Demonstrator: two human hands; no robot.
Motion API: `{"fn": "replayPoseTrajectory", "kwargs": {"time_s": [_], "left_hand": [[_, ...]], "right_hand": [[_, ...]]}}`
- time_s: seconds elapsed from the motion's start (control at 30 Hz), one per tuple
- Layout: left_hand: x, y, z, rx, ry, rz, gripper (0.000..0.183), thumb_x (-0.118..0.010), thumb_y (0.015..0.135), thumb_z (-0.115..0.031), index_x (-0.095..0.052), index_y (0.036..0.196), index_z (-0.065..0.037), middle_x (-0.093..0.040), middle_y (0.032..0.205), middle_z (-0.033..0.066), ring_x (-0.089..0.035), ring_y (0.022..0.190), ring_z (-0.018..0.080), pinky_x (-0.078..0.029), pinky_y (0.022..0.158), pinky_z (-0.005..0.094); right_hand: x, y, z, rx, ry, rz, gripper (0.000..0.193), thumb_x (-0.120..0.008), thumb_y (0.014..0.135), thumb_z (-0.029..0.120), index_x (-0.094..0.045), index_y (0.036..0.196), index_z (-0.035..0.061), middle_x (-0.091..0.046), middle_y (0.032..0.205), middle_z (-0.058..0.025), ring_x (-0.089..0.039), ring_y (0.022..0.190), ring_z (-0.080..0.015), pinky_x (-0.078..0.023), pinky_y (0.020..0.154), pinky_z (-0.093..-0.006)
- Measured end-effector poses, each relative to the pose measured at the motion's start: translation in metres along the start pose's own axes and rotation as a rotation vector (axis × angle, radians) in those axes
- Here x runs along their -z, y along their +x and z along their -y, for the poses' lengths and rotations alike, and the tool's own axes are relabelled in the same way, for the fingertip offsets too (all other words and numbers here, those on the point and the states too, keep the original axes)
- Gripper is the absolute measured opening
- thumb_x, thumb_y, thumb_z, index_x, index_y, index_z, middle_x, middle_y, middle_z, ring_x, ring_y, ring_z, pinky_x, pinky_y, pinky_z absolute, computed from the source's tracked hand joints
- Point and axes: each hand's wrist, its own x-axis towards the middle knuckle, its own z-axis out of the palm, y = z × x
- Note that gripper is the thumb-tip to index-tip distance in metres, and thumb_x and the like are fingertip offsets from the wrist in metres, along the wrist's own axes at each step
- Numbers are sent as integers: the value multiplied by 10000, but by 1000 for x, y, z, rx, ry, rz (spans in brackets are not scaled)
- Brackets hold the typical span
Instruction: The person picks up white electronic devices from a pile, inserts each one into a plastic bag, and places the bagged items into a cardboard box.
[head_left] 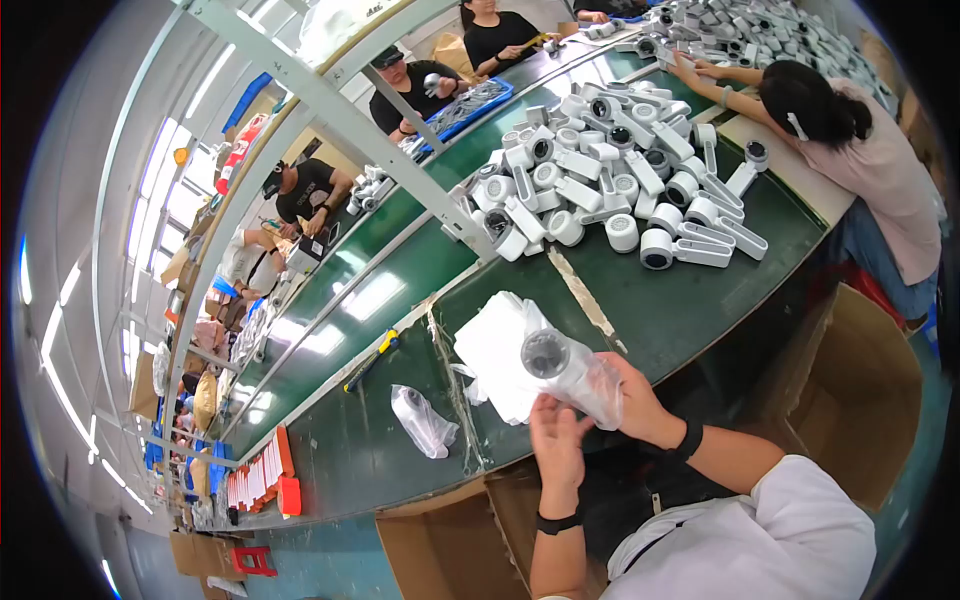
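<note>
Clamping both hands, left hand [558, 440] and right hand [632, 400], around a half-bagged white device [572, 372]; bagged one [422, 420] lying done, pile [600, 180] waiting on bench [660, 310].

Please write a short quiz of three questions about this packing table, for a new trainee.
1. True or false: both hands hold the white part in a clear plastic bag.
2. What lies under that part, on the green table?
A. a stack of white bags
B. a red stool
C. a metal tray
3. Which hand is nearer to the cardboard box?

Key
1. True: the left hand and the right hand both grip it.
2. A, the stack of white bags.
3. The right hand.
</note>
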Motion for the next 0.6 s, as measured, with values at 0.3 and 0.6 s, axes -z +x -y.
{"fn": "replayPoseTrajectory", "kwargs": {"time_s": [0.3, 0.6], "left_hand": [[11, -7, -5, 174, -348, 189, 436, -572, 969, -130, -397, 1366, -84, -556, 1292, 98, -592, 1129, 258, -552, 852, 429], [81, -6, -48, -192, -183, -267, 271, -600, 936, -84, -537, 1198, -50, -638, 1081, 90, -651, 862, 209, -556, 593, 310]], "right_hand": [[-24, -3, 14, 304, -227, -153, 162, -611, 856, -12, -628, 1017, -4, -587, 931, -132, -579, 788, -265, -459, 665, -319], [1, -14, 14, 370, -391, -3, 33, -672, 857, 25, -664, 875, -1, -602, 777, -51, -539, 620, -99, -429, 558, -232]]}}
